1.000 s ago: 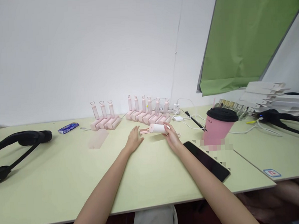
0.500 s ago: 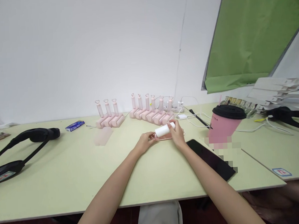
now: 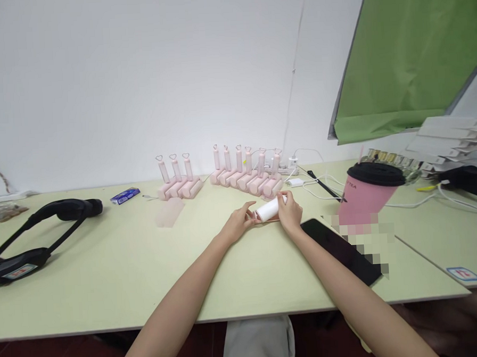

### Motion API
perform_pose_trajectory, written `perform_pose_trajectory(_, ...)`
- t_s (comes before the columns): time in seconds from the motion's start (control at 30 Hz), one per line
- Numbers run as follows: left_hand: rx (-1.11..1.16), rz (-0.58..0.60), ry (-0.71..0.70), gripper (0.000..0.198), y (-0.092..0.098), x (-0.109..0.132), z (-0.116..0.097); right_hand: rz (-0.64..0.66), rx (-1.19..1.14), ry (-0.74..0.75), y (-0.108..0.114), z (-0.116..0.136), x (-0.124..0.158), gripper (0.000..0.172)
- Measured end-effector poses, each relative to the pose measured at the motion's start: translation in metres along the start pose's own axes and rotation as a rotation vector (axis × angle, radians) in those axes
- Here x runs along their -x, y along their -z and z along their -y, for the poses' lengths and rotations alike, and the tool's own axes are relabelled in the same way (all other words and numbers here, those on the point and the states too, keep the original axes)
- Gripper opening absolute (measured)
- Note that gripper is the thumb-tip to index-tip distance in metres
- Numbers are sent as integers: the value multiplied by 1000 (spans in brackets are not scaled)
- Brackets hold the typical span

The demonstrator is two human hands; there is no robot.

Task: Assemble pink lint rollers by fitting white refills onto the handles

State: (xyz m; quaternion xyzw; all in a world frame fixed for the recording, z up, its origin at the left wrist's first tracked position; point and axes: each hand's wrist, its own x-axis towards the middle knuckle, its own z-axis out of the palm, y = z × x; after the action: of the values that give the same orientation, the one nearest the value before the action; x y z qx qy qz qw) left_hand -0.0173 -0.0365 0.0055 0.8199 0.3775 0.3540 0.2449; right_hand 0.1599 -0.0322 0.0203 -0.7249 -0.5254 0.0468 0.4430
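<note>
A white cylinder [image 3: 269, 210] lies tilted just above the table, with its right end in my right hand [image 3: 291, 212]. The fingers of that hand are wrapped over it from above. My left hand [image 3: 237, 224] is by the cylinder's left end, index finger raised and apart from the thumb. The thumb is close to a small pinkish part at that end; whether it touches is too small to tell. Beneath the cylinder a thin pink piece shows in part, mostly hidden. Behind the hands stands a row of pink cylinder devices [image 3: 246, 180] with upright tubes and heart-shaped loops.
Three similar pink devices [image 3: 179, 188] stand further left, with a translucent pink sheet [image 3: 170, 212] before them. A black tablet [image 3: 342, 252] lies beside my right forearm. Around are a pink cup [image 3: 363, 198], white cables [image 3: 319, 187], a blue packet [image 3: 125, 196] and a black headset [image 3: 38, 257].
The view has shifted slightly. My left index finger has lifted and spread from the thumb. My right hand has closed further over the right end of the white cylinder.
</note>
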Motion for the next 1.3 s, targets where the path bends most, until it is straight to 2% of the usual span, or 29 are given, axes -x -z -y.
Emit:
perform_pose_trajectory(0.17, -39, -1, -32, 51, -4, 0, -3, -7, 101, -45, 2, 2, -3, 38)
perform_pose_trajectory(0.47, 18, -9, 18, 41, -2, -1, -3, 65, 437, 160, 9, 5, 1, 29)
perform_pose_trajectory(0.57, 41, 9, 20, 43, 0, 0, -2, 108, 462, 187, 12, 6, 2, 28)
perform_pose_trajectory(0.77, -13, 46, -13, 66, -1, 3, -7, 103, 483, 198, 15, 8, 4, 28)
perform_pose_trajectory(0.9, -16, -6, -14, 54, -5, 2, -8, 101, 466, 224, 13, 9, 7, 31)
perform_pose_trajectory(1.03, 26, -46, 20, 49, -3, -2, 2, 195, 252, 169, 8, 3, 1, 41)
perform_pose_trajectory(1.13, 69, -97, 85, 49, 4, -5, 11, 336, -147, 133, 4, -3, -6, 45)
perform_pose_trajectory(1.23, 170, -132, 124, 49, 12, -7, 15, 451, -537, 223, 0, -4, -9, 48)
perform_pose_trajectory(1.3, 238, -144, 121, 49, 15, -8, 14, 451, -650, 279, -2, -2, -9, 55)
